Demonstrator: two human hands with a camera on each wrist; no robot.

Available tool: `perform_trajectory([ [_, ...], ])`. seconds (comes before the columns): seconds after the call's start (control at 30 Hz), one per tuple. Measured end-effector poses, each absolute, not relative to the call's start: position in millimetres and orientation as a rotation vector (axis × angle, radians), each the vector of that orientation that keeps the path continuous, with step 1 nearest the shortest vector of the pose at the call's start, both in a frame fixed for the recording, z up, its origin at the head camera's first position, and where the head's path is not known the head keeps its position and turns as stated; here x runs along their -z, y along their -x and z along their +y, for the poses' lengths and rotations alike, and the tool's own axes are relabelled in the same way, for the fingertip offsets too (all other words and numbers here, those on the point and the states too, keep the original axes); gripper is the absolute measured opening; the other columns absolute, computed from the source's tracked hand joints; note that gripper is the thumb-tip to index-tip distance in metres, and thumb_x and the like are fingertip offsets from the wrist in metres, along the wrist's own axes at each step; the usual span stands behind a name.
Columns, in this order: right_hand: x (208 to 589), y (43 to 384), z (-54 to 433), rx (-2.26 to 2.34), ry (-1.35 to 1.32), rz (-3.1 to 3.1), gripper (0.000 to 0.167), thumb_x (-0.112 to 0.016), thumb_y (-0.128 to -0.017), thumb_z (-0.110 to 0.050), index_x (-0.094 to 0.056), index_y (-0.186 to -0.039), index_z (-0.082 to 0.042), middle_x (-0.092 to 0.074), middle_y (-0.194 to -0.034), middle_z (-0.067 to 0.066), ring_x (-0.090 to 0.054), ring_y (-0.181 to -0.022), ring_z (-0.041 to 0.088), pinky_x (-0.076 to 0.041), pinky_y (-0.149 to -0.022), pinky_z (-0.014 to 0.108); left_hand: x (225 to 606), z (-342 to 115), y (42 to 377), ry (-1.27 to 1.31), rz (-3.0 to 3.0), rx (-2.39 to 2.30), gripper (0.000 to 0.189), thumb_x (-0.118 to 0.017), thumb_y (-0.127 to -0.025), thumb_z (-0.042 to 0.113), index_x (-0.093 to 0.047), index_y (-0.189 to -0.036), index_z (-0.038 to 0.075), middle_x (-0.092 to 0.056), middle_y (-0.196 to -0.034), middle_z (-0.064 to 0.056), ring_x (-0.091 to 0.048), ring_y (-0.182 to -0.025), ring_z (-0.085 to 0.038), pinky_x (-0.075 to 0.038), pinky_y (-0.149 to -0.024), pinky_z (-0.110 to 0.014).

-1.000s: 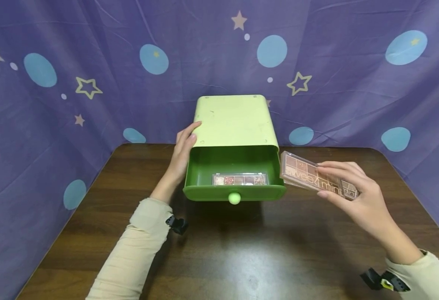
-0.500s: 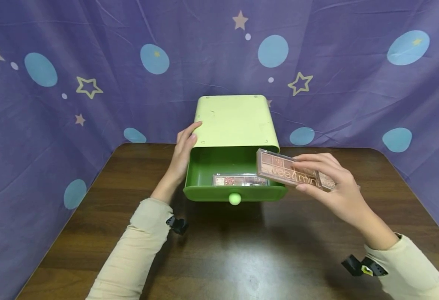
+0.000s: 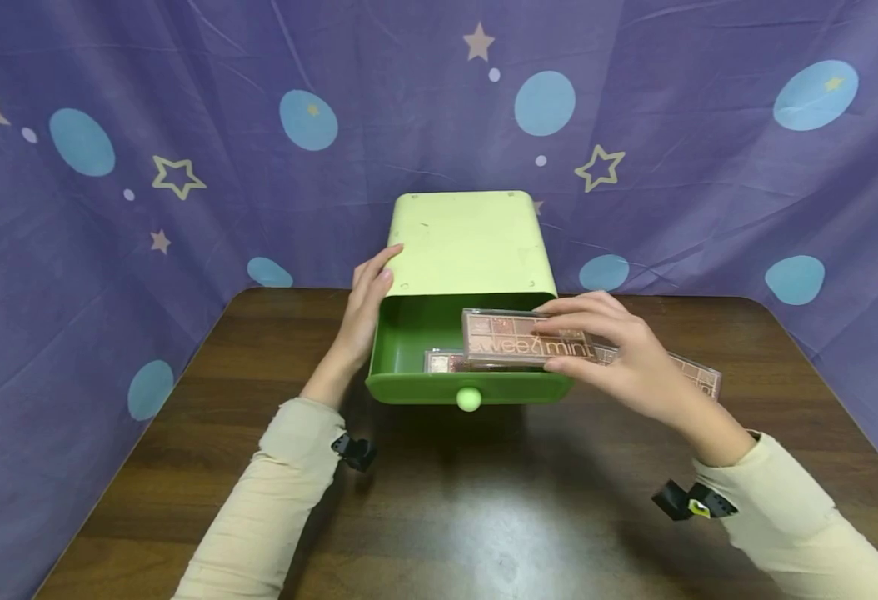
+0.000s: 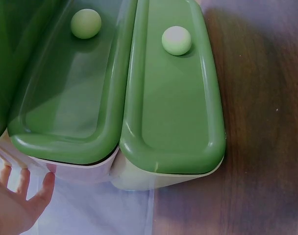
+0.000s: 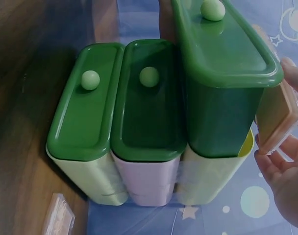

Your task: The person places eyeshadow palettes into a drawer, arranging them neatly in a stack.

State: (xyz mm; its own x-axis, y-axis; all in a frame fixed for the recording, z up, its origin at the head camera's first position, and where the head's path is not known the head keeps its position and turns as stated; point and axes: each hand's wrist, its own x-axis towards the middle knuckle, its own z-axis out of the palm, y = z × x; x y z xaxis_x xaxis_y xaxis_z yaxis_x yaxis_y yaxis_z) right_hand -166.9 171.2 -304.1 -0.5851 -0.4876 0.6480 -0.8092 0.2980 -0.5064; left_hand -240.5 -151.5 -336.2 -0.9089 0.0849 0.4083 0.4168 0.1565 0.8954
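Note:
An eyeshadow palette (image 3: 502,340) with a clear lettered lid is pinched between the fingers and thumb of my right hand (image 3: 630,354). It hangs over the pulled-out green drawer (image 3: 409,388). Lower in that drawer lies another palette (image 3: 439,362), partly covered by the held one. In the right wrist view, the held palette (image 5: 275,120) is tilted beside the drawer's side. My left hand (image 3: 364,304) rests on the left side of the light green cabinet (image 3: 472,242); its extended fingers touch the casing in the left wrist view.
A further palette (image 3: 701,377) lies on the wooden table (image 3: 424,517), partly behind my right hand. Two closed drawers with round knobs, a middle drawer (image 5: 149,112) and a bottom drawer (image 5: 85,117), sit below the pulled-out one. A purple patterned curtain (image 3: 439,125) hangs behind.
My right hand has carried the held palette leftward from beside the drawer to above it. The palette on the table has come into clearer view. My left hand has stayed put.

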Motion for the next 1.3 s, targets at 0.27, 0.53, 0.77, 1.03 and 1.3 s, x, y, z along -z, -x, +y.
perform_trajectory([
  [0.27, 293.7, 175.8, 162.2, -1.121, -1.228, -2.393, 0.039, -0.082, -0.08, -0.011, -0.074, -0.117, -0.017, -0.065, -0.124, -0.002, -0.053, -0.112, 0.014, -0.041, -0.09, 0.028, 336.4, -151.4, 241.2, 0.491, -2.175, 1.809, 0.051, -0.038, -0.101, 0.029, -0.045, -0.148, 0.009, -0.032, -0.145, -0.015, -0.031, -0.132, -0.025, -0.022, -0.109, -0.048],
  [0.53, 282.0, 185.3, 151.8, -0.993, -1.315, -2.56, 0.031, -0.08, -0.084, -0.025, -0.075, -0.114, -0.021, -0.065, -0.122, -0.007, -0.052, -0.116, 0.014, -0.044, -0.089, 0.034, 337.3, -151.3, 241.9, 0.494, -2.163, 1.808, 0.052, -0.038, -0.101, 0.029, -0.045, -0.147, 0.008, -0.033, -0.144, -0.016, -0.031, -0.131, -0.025, -0.022, -0.11, -0.049],
  [0.77, 275.1, 187.0, 148.6, -0.995, -1.302, -2.671, 0.033, -0.08, -0.084, -0.03, -0.073, -0.115, -0.022, -0.067, -0.116, -0.01, -0.06, -0.088, 0.006, -0.047, -0.07, 0.029, 337.0, -150.8, 241.6, 0.491, -2.162, 1.815, 0.051, -0.038, -0.101, 0.028, -0.045, -0.147, 0.008, -0.033, -0.144, -0.016, -0.032, -0.131, -0.025, -0.023, -0.109, -0.048],
  [1.03, 271.9, 189.1, 143.1, -0.978, -1.315, -2.756, 0.036, -0.08, -0.084, -0.026, -0.071, -0.118, -0.02, -0.068, -0.113, -0.011, -0.061, -0.102, 0.005, -0.05, -0.086, 0.033, 337.5, -151.5, 241.1, 0.498, -2.152, 1.817, 0.051, -0.038, -0.101, 0.028, -0.046, -0.147, 0.008, -0.033, -0.144, -0.016, -0.032, -0.131, -0.025, -0.022, -0.109, -0.048],
  [1.3, 270.1, 190.4, 140.0, -0.975, -1.325, -2.79, 0.037, -0.08, -0.084, -0.021, -0.07, -0.119, -0.017, -0.068, -0.114, -0.01, -0.061, -0.104, 0.006, -0.049, -0.089, 0.033, 337.6, -151.1, 241.3, 0.493, -2.144, 1.832, 0.051, -0.038, -0.101, 0.028, -0.046, -0.147, 0.009, -0.033, -0.144, -0.015, -0.032, -0.131, -0.024, -0.022, -0.109, -0.047],
])
